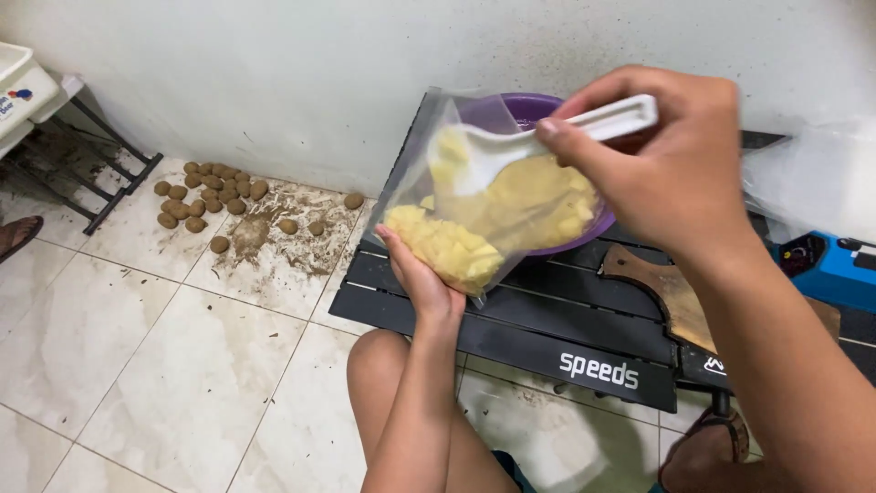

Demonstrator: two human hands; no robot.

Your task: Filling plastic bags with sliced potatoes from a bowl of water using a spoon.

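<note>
Item: clear plastic bag [474, 210] of yellow fruit chunks, held above the low black table [511, 319], in front of the purple bowl [534, 110]. Limp, slippery film; contents soft, likely bruising; best supported beneath. Left hand [422, 278] cups the bottom, fingers curled around it. Right hand [671, 160], fingers clamped on the white plastic spoon [511, 151], dips it inside.

A corner of a simple home is shown, used as a food preparation spot on the floor. This is suggested by the pale floor tiles [164, 365], the stained white wall [301, 82], a low black folding table [511, 319] and a wooden cutting board [675, 292].
</note>
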